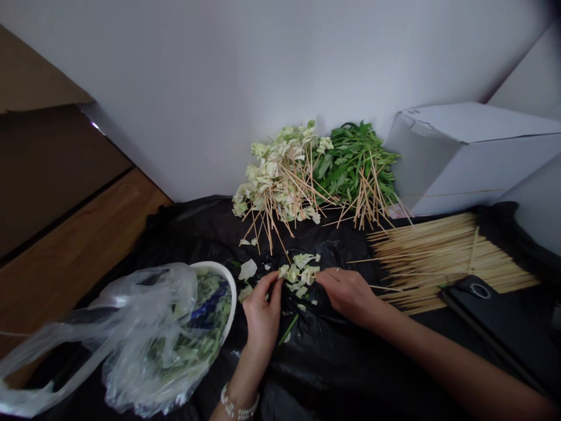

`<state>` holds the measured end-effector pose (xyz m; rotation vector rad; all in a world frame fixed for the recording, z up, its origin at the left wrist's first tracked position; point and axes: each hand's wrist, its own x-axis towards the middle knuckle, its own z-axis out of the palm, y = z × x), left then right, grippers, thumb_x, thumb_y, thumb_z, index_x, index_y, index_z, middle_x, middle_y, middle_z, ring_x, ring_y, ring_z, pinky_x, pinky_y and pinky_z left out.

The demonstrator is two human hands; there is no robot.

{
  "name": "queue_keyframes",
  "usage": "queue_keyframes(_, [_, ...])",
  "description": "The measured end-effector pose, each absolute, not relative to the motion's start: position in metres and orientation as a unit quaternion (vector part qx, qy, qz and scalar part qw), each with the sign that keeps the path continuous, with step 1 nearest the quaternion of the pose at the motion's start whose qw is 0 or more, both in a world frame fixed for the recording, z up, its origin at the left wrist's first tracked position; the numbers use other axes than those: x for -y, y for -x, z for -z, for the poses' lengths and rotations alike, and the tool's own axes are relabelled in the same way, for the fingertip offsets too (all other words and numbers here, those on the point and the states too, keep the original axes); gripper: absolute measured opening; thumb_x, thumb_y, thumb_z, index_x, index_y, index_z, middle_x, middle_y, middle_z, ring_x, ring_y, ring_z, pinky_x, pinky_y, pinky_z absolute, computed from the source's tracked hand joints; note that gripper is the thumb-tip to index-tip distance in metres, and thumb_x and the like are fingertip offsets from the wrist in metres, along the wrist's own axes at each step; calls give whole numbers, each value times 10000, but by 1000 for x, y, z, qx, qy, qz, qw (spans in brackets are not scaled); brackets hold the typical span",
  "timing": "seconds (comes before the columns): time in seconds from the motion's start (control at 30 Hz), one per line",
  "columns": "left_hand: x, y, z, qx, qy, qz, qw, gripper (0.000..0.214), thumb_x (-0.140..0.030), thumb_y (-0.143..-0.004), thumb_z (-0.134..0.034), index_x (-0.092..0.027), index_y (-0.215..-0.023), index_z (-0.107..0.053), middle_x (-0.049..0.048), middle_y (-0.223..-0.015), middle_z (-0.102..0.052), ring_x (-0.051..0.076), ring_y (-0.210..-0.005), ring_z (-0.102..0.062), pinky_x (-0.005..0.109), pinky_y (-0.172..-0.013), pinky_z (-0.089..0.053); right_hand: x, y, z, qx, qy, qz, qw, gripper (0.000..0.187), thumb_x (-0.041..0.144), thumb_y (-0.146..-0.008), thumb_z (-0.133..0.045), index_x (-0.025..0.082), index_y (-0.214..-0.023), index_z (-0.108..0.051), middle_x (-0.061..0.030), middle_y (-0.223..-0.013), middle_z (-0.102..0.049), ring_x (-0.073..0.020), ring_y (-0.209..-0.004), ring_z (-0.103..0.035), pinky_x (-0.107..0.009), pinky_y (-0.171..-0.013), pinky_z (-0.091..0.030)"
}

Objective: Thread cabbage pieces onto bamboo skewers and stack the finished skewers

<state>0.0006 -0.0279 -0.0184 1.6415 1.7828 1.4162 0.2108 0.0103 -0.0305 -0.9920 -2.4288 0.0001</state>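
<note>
My left hand point(262, 313) and my right hand point(346, 292) rest close together on a black plastic sheet point(333, 374). Between them lies a small bunch of pale cabbage pieces point(300, 273). The left fingers pinch at its left end and the right fingers close on its right end. A thin wooden skewer pokes out past my right hand towards the right. Loose cabbage bits point(248, 269) lie just above my left hand.
A pile of skewered cabbage point(278, 181) and skewered green leaves point(357, 164) sits against the wall. Bare bamboo skewers point(442, 260) lie at right, beside a black phone point(495, 316) and a white box point(464, 155). A white bowl point(225, 280) in a clear bag point(131, 339) holds vegetable pieces.
</note>
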Motion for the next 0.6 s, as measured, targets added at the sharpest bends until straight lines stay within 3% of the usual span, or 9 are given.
queue_keyframes(0.23, [28, -1, 21, -626, -583, -492, 160, 137, -268, -849, -658, -235, -949, -746, 27, -911, -767, 196, -814, -716, 292, -819, -542, -11, -210, 29, 889, 349, 26, 296, 222, 77, -904, -418, 173, -829, -603, -20, -710, -603, -144, -656, -525, -266, -618, -350])
queue_keyframes(0.37, [27, 1, 24, -626, -568, -510, 159, 150, -287, -857, -655, -217, -966, -729, 28, -900, -759, 184, -798, -712, 291, -793, -557, -15, -214, 24, 890, 341, 67, 296, 214, 121, -943, -430, 168, -967, -638, -18, -745, -627, -148, -671, -533, -276, -618, -357])
queue_keyframes(0.6, [25, 2, 22, -611, -503, -582, 188, 217, -331, -847, -674, -175, -996, -675, 74, -956, -744, 204, -884, -718, 326, -823, -579, -46, -248, 9, 870, 375, 138, 288, 268, 98, -927, -430, 147, -1072, -651, -99, -909, -675, -218, -834, -565, -354, -774, -426])
